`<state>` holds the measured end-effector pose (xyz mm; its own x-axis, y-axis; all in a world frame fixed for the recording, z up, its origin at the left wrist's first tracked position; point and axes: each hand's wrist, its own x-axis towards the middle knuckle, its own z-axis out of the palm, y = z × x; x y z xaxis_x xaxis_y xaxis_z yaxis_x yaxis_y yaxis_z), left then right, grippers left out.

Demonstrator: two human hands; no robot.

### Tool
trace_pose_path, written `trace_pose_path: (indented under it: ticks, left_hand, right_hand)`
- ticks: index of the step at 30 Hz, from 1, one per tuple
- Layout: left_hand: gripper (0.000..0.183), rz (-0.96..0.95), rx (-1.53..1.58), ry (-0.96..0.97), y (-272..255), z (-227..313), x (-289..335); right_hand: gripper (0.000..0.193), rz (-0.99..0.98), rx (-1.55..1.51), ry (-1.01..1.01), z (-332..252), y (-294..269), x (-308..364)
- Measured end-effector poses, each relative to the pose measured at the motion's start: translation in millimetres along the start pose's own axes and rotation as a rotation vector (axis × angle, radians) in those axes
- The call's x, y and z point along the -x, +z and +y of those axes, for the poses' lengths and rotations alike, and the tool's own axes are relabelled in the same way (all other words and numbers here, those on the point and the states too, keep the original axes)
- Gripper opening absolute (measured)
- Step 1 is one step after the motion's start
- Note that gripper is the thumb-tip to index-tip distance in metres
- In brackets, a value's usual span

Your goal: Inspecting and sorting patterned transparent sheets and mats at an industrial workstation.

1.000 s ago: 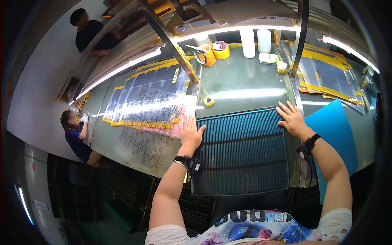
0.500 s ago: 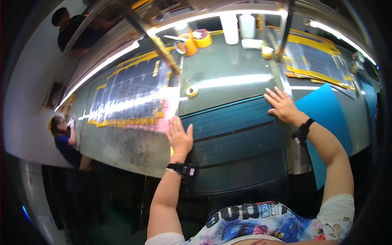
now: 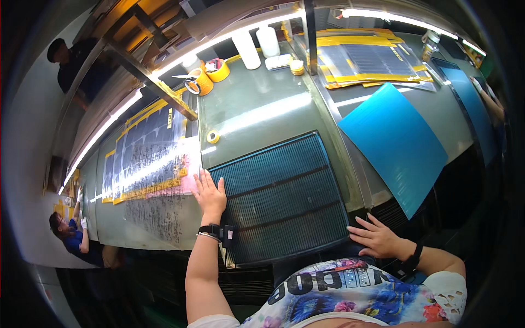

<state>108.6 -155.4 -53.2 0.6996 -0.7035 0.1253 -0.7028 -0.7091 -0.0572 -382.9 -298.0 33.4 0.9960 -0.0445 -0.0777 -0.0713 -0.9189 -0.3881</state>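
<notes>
A dark rectangular panel (image 3: 279,197) with fine lines and two darker cross bands lies flat on the greenish table, at its near edge. My left hand (image 3: 210,192) rests flat along the panel's left edge, fingers stretched out. At the near right corner, my right hand (image 3: 377,236) touches the edge with its fingertips, fingers apart. Neither hand grips anything. To the right lies a plain bright blue sheet (image 3: 396,147), its near corner reaching past the table edge.
Layered films with yellow tape borders (image 3: 142,158) lie at left, more films (image 3: 366,57) at back right. A small tape roll (image 3: 213,136) sits behind the panel. Orange tape rolls (image 3: 203,85) and white bottles (image 3: 246,49) stand farther back. Co-workers (image 3: 74,232) are at left and right.
My right hand has moved from the panel's far right corner to its near right corner. My left hand stays at the left edge. The view has turned rightward.
</notes>
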Motion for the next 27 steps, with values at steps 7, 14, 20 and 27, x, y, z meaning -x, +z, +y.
trace_pose_path:
  ticks: [7, 14, 20, 27]
  left_hand:
    - [0.065, 0.064, 0.271, 0.164, 3, 25, 22]
    - [0.058, -0.312, 0.784, 0.566, -74, 80, 152]
    - [0.043, 0.347, 0.802, -0.694, -31, -36, 240]
    - [0.039, 0.166, 1.298, -0.734, -25, -23, 222]
  right_hand:
    - [0.026, 0.371, -1.305, 0.742, -1, 68, -7]
    - [0.032, 0.279, -2.059, 0.609, 19, 81, -38]
    - [0.037, 0.128, -2.045, 0.507, 25, 39, -52]
    - [0.042, 0.716, -1.599, 0.388, 38, -69, 27]
